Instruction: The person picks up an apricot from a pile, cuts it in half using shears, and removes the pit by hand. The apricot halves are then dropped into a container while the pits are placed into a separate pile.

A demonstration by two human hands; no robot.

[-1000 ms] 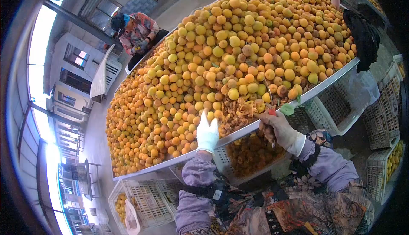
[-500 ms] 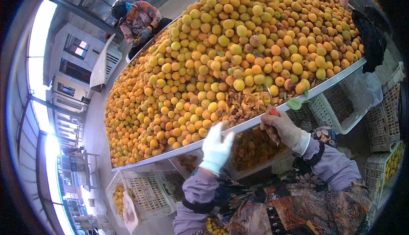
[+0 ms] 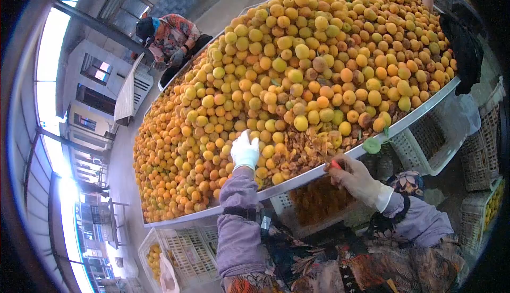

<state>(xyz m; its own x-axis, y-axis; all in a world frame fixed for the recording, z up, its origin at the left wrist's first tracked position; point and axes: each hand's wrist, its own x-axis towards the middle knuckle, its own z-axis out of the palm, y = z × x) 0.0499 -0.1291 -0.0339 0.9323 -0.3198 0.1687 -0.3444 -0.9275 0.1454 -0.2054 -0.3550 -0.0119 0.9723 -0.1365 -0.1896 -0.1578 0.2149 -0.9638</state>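
The heap of yellow-orange fruit (image 3: pixel 270 98), apricots by the look of them, fills the broad tray ahead of the worker, and each piece looks light, round and tender enough to bruise under a hard pinch; I'd cup one about its widest part with the fingertips, clear of the browned spots, where the skin will likely give. Taking a clock centred between the worker's two hands, at twelve, just inside the rim, lies a patch of torn, brownish pulp (image 3: pixel 297 149), which I'd expect to be wet and slippery. At nine the white-gloved left hand (image 3: pixel 244 152) is at the fruit, thumb apart from the forefinger; whether it has closed on a piece I cannot tell. Between three and four the right hand (image 3: pixel 362 179) is curled around a small red handle (image 3: pixel 335 164), its far end too blurred to make out, beside the pale metal rim (image 3: pixel 294 180). Beneath, at five, is a bin of brown scraps (image 3: pixel 321 200); at eight, a slatted white crate (image 3: pixel 188 250); far off between ten and eleven, a co-worker (image 3: pixel 172 35) bends beside the heap.
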